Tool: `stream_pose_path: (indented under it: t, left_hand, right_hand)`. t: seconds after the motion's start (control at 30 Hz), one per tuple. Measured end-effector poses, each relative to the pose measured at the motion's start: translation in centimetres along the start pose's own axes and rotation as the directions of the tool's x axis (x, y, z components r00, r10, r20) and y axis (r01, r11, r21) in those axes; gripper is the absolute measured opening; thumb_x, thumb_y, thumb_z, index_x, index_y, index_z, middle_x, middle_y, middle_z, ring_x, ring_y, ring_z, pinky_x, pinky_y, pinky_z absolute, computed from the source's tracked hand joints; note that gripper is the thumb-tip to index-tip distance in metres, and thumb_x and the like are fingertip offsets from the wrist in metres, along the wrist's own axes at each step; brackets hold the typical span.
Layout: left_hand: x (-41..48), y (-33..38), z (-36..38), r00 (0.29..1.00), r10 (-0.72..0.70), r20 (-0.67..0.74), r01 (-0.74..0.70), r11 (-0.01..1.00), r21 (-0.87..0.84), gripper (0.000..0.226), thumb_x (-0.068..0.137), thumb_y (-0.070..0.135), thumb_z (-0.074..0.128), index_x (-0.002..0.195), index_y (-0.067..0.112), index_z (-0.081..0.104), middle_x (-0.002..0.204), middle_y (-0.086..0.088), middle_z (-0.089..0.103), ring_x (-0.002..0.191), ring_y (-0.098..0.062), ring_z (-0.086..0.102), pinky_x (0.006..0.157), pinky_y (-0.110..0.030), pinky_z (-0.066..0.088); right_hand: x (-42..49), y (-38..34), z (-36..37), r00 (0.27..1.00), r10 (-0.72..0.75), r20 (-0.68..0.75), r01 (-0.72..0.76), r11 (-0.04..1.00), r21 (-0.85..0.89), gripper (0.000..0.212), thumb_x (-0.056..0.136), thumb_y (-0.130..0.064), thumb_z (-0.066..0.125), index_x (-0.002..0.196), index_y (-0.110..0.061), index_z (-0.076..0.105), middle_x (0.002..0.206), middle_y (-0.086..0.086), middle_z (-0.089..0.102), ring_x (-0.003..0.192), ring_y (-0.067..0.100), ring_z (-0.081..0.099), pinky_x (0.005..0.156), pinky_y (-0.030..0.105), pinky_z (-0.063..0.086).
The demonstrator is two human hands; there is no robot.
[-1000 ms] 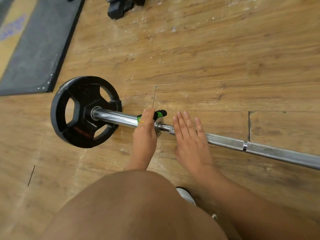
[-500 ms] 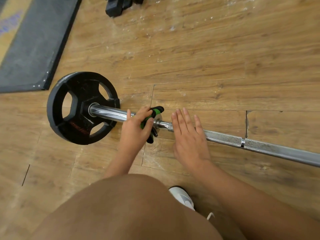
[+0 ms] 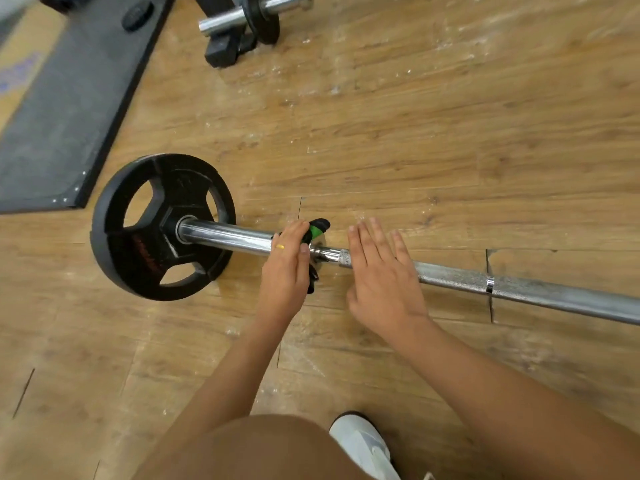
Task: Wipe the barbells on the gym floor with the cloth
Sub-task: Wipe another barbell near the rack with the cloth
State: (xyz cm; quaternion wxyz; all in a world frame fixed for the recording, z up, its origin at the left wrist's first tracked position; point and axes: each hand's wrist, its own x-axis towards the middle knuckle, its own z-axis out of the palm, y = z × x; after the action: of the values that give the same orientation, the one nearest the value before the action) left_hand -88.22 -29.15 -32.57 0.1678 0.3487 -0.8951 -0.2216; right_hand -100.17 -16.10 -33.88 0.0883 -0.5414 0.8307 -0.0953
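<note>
Two barbells are in view. The nearer barbell [image 3: 519,289] lies on the wooden floor [image 3: 415,133], running from centre left to the right edge, with one black plate [image 3: 152,237] on its left end. The second barbell [image 3: 225,20] sits at the top on a black stand [image 3: 225,50] and carries one dark plate [image 3: 263,19].

The left hand [image 3: 285,275] reaches forward, fingers curled round one black and green collar [image 3: 317,230] on the near bar's sleeve. The right hand [image 3: 384,282] lies flat across the shaft just beside it, fingers straight and together, holding nothing.

One grey mat [image 3: 69,109] lies at upper left. One white shoe [image 3: 360,441] shows at the bottom.
</note>
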Motion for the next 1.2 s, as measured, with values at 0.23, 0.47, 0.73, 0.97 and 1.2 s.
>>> stream_pose_path:
  t: [0.23,0.47,0.73,0.97,1.2]
  left_hand:
    - [2.8,0.5,1.6,0.998,0.007,-0.070,-0.008,1.000,-0.016,0.036,0.106,0.012,0.042,0.139,0.011,0.055,0.130,-0.003,0.062,0.125,-0.021,0.054,0.109,-0.027,0.040]
    - [5.6,-1.0,2.2,0.999,0.038,-0.034,-0.039,0.999,-0.031,0.044,0.108,0.025,0.033,0.145,0.010,0.049,0.151,-0.005,0.049,0.143,-0.019,0.041,0.123,-0.024,0.018]
    - [4.7,-1.5,4.4,0.987,0.106,-0.120,-0.107,0.994,0.000,0.047,0.106,0.003,0.039,0.154,0.002,0.034,0.163,-0.009,0.029,0.153,-0.020,0.021,0.124,-0.033,0.020]
    - [5.2,-1.1,5.8,0.969,0.139,-0.206,-0.140,0.990,0.011,0.053,0.103,-0.008,0.038,0.154,-0.001,0.030,0.164,-0.014,0.025,0.154,-0.026,0.020,0.124,-0.028,0.021]
    - [7.3,-2.6,6.8,0.938,0.271,-0.218,-0.263,0.963,0.065,0.055,0.096,-0.016,0.041,0.150,-0.009,0.031,0.159,-0.026,0.029,0.151,-0.037,0.023,0.117,-0.061,0.030]
  right_hand:
    - [2.5,1.5,-1.0,0.999,0.009,0.039,-0.009,1.000,0.011,0.092,0.088,-0.040,0.047,0.160,-0.004,0.001,0.168,0.010,0.005,0.155,0.026,-0.012,0.125,0.049,0.000]
    - [4.7,2.7,-1.9,0.994,0.026,0.107,-0.025,1.000,-0.012,0.094,0.089,-0.042,0.046,0.159,-0.007,-0.006,0.169,0.008,-0.004,0.153,0.025,-0.019,0.125,0.049,-0.005]
    - [6.7,3.7,-2.5,0.988,0.062,0.138,-0.060,0.998,-0.019,0.092,0.089,-0.038,0.046,0.159,-0.007,-0.006,0.169,0.008,-0.003,0.153,0.025,-0.018,0.125,0.048,-0.002]
    - [8.3,4.6,-3.6,0.977,0.074,0.200,-0.073,0.997,-0.015,0.096,0.085,-0.037,0.048,0.160,-0.008,-0.004,0.169,0.008,0.000,0.154,0.026,-0.015,0.125,0.047,-0.003]
    - [9.7,5.3,-3.9,0.966,0.069,0.249,-0.075,0.997,0.014,0.098,0.082,-0.035,0.052,0.160,-0.009,-0.002,0.169,0.007,0.003,0.155,0.024,-0.012,0.126,0.046,-0.001]
